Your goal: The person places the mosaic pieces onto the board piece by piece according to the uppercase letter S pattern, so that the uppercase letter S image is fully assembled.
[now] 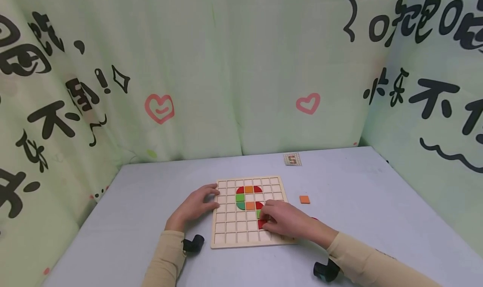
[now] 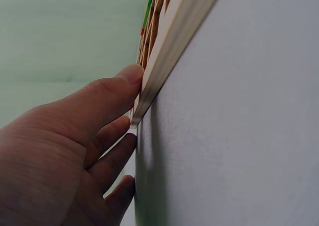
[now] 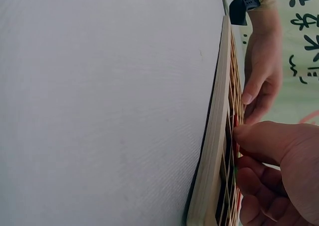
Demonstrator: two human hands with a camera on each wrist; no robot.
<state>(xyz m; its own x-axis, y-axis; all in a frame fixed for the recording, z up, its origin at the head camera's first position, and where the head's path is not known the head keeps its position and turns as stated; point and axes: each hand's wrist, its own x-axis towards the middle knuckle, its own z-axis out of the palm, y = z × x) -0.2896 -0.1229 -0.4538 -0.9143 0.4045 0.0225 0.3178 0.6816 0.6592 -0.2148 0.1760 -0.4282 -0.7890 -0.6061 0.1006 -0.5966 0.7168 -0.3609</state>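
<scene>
A wooden grid board [image 1: 230, 238] lies on the table with red, orange and green tiles in some of its cells. My left hand [image 1: 197, 203] rests at the board's left edge, thumb and fingertips touching the rim and fingers fairly straight. The left wrist view shows that thumb [image 2: 112, 94] against the wooden side. Over the board's right part, my right hand [image 1: 284, 220] pinches a red tile [image 1: 261, 224] at the lower cells. In the right wrist view, its thumb [image 3: 264, 138] touches the tile's edge and the other fingers curl; the fingertips partly hide the tile.
An orange square tile [image 1: 305, 199] lies on the table right of the board. A red piece [image 1: 315, 218] shows partly behind my right forearm. A small patterned card [image 1: 292, 159] lies near the back edge. Curtains with black lettering stand behind and at both sides.
</scene>
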